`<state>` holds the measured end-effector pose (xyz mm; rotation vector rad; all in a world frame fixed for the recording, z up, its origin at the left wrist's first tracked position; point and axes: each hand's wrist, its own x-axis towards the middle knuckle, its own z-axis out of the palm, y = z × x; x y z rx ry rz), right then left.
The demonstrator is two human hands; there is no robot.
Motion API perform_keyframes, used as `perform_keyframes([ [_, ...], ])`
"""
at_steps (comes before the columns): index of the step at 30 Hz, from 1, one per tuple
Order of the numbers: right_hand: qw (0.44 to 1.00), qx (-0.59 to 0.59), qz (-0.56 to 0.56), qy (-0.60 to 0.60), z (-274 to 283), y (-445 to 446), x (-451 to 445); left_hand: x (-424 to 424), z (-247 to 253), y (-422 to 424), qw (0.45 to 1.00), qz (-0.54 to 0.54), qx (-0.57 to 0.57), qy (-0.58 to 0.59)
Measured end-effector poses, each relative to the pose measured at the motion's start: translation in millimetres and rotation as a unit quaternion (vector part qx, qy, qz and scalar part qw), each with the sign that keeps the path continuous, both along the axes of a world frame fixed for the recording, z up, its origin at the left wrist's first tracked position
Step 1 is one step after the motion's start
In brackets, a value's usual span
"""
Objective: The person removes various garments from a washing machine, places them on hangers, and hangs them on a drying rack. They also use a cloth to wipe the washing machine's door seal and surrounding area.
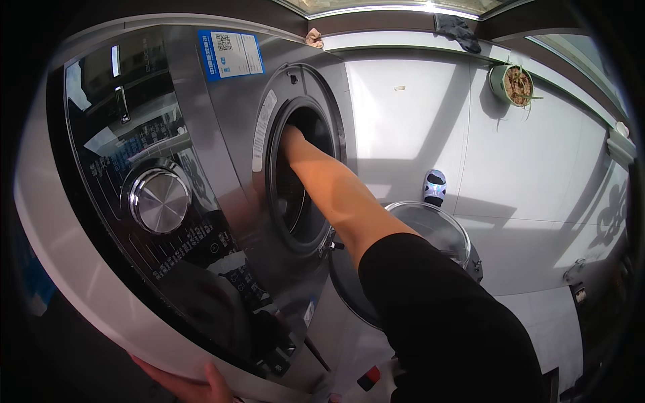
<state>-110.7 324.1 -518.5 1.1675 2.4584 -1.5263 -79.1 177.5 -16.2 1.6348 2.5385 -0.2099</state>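
My right arm, in a black sleeve, reaches through the round opening of a front-loading washing machine [232, 131]. Only the back part of my right hand [292, 138] shows inside the dark drum [295, 194]; its fingers and anything in them are hidden. At the bottom left, my left hand [196, 385] rests against the edge of the machine's white top [85, 297], thumb spread from the fingers. The glass door [428, 221] stands swung open, partly behind my arm. A silver dial [159, 200] sits on the glossy black control panel [201, 282].
A slipper [435, 187] is on the pale tiled floor [403, 126] beyond the door. A green pot with a plant [516, 85] stands near the wall at the upper right. A dark cloth [458, 32] and a small pinkish cloth [314, 38] lie along the window ledge.
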Motion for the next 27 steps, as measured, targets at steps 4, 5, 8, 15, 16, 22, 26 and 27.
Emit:
perform_keyframes([
  [4, 1.000, -0.003, 0.004, -0.003, 1, 17, 1, -5, 7, -7, 1.000, -0.011, -0.003, 0.015],
  [5, 0.994, -0.094, -0.044, -0.020, -2, 13, -2, -6, 7, -9, 1.000, -0.006, 0.006, 0.008],
  [8, 0.992, -0.094, -0.063, -0.059, -18, -24, 9, -10, 7, -9, 0.999, -0.019, -0.007, 0.026],
  [15, 0.987, 0.146, -0.033, 0.051, -32, -51, -20, -6, 12, -9, 1.000, -0.002, 0.013, 0.003],
  [16, 0.993, 0.108, -0.042, -0.017, -29, -37, -25, -3, 8, -6, 0.999, 0.022, 0.028, -0.016],
  [22, 0.997, -0.060, -0.041, -0.004, -10, -23, -9, -4, 4, -7, 1.000, -0.004, 0.028, 0.005],
  [26, 0.872, -0.427, -0.089, 0.220, 34, -70, 72, 2, 9, 1, 1.000, -0.012, -0.005, -0.019],
  [27, 0.673, -0.642, -0.188, 0.316, 44, -85, 95, 3, 8, 1, 1.000, -0.001, 0.000, -0.024],
])
